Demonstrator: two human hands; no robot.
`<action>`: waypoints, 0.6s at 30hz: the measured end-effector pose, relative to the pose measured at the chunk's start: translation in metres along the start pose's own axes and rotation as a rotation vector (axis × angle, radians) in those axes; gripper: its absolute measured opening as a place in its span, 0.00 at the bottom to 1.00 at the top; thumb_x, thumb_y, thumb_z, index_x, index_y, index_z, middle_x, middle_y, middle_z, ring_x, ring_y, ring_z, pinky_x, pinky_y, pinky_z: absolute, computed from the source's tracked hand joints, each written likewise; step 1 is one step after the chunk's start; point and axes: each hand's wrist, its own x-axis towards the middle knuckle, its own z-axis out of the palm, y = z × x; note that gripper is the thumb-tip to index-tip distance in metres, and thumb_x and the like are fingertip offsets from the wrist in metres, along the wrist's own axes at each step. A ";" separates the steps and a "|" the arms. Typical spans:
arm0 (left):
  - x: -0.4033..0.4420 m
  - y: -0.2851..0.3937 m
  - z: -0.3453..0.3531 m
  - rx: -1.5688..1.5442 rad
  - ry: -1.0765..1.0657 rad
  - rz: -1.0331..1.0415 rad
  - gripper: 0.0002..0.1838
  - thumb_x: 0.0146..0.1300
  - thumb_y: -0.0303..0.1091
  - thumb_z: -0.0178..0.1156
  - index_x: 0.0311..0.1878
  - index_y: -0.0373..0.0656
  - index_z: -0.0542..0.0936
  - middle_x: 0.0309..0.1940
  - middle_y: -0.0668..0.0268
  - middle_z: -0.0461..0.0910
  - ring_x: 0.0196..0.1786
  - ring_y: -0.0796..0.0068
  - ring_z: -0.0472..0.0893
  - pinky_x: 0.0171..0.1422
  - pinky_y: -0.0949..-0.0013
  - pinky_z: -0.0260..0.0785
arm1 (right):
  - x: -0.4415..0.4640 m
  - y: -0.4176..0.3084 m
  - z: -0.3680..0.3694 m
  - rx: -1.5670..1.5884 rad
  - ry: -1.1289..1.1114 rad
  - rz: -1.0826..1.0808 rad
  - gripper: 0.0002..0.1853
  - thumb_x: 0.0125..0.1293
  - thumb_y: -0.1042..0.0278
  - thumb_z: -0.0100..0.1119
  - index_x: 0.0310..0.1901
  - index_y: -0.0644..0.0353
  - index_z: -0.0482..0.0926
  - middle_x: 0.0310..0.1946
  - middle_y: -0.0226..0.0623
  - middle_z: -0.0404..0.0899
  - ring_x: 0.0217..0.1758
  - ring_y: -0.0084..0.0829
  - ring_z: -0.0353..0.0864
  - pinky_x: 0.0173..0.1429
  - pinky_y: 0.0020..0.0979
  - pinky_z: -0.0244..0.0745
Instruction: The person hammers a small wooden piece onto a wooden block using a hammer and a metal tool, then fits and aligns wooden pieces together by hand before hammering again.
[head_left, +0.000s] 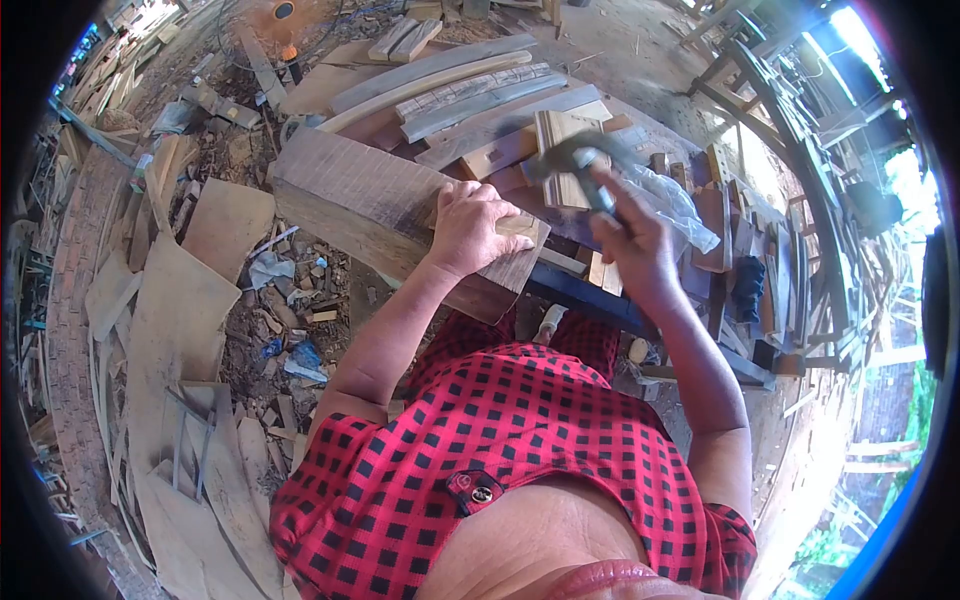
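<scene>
One shirt (540, 415), two hands (472, 228): the right (640, 245) grips one hammer (597, 178).

The left hand (472, 228) rests on a long, thick, brown wooden block (350, 182). The right hand (636, 232) grips a blurry, dark metal hammer (592, 168) near it. Flat, grey wooden boards (430, 70) lie past the block, and a crumpled, see-through plastic bag (668, 200) is near the hammer.

shirt (520, 405): red, black checks | beam (350, 172): brown, faintly lined | hammer (578, 154): dark grey | plastic (672, 205): whitish
</scene>
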 end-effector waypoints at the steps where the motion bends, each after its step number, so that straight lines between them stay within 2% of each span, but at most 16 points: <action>1: 0.000 0.001 0.000 0.046 0.030 0.011 0.26 0.42 0.58 0.72 0.40 0.50 0.86 0.38 0.71 0.79 0.52 0.67 0.72 0.62 0.59 0.54 | 0.005 0.016 0.004 -0.132 -0.075 -0.088 0.27 0.65 0.73 0.56 0.66 0.51 0.70 0.24 0.28 0.71 0.27 0.20 0.70 0.37 0.26 0.71; 2: -0.001 0.002 0.001 0.093 0.058 0.020 0.25 0.42 0.58 0.72 0.39 0.49 0.86 0.37 0.72 0.79 0.51 0.69 0.74 0.61 0.60 0.56 | 0.006 0.026 0.000 -0.132 -0.075 -0.088 0.27 0.65 0.73 0.56 0.66 0.51 0.70 0.24 0.28 0.71 0.27 0.20 0.70 0.37 0.26 0.71; 4: 0.000 0.002 0.001 0.080 0.059 0.021 0.25 0.42 0.58 0.72 0.39 0.49 0.86 0.36 0.72 0.79 0.50 0.69 0.74 0.61 0.60 0.56 | 0.009 0.015 -0.004 -0.202 -0.220 0.024 0.27 0.64 0.74 0.56 0.66 0.52 0.70 0.25 0.32 0.72 0.29 0.25 0.73 0.41 0.29 0.73; 5: -0.001 0.001 0.001 0.064 0.058 0.016 0.25 0.42 0.58 0.72 0.39 0.50 0.86 0.36 0.72 0.79 0.50 0.69 0.74 0.61 0.60 0.56 | 0.007 0.006 -0.005 -0.194 -0.188 0.067 0.26 0.64 0.74 0.56 0.65 0.50 0.71 0.24 0.29 0.72 0.26 0.21 0.71 0.37 0.26 0.72; 6: 0.000 0.001 0.000 0.065 0.059 0.016 0.25 0.42 0.58 0.72 0.39 0.50 0.86 0.36 0.72 0.79 0.50 0.69 0.74 0.61 0.60 0.56 | 0.006 -0.001 -0.006 -0.194 -0.188 0.066 0.26 0.64 0.74 0.56 0.65 0.50 0.71 0.24 0.29 0.72 0.26 0.21 0.71 0.37 0.26 0.72; 8: -0.001 0.001 0.000 0.036 0.067 0.027 0.25 0.42 0.58 0.72 0.38 0.50 0.86 0.36 0.72 0.79 0.50 0.69 0.74 0.61 0.60 0.56 | 0.005 -0.013 -0.009 -0.052 -0.053 0.064 0.27 0.64 0.74 0.56 0.66 0.49 0.71 0.22 0.25 0.70 0.23 0.17 0.68 0.32 0.23 0.69; 9: -0.002 0.002 0.000 0.034 0.065 0.026 0.25 0.42 0.58 0.72 0.38 0.50 0.86 0.36 0.72 0.79 0.50 0.69 0.74 0.61 0.60 0.56 | 0.004 -0.020 -0.008 0.023 0.007 -0.034 0.27 0.65 0.74 0.56 0.66 0.47 0.70 0.21 0.21 0.67 0.21 0.13 0.66 0.29 0.20 0.65; 12: 0.000 0.002 -0.002 0.007 -0.010 -0.027 0.26 0.42 0.57 0.72 0.41 0.51 0.86 0.38 0.71 0.79 0.54 0.67 0.70 0.63 0.59 0.52 | 0.005 -0.023 -0.009 0.034 0.053 -0.133 0.27 0.65 0.74 0.56 0.67 0.47 0.70 0.22 0.22 0.69 0.22 0.14 0.66 0.29 0.20 0.66; 18: -0.003 0.002 -0.001 0.025 0.039 0.031 0.23 0.43 0.56 0.72 0.42 0.57 0.86 0.40 0.72 0.79 0.53 0.68 0.71 0.63 0.54 0.51 | 0.016 -0.024 -0.010 -0.092 -0.061 -0.061 0.26 0.65 0.71 0.56 0.65 0.49 0.71 0.23 0.25 0.72 0.22 0.15 0.68 0.29 0.22 0.67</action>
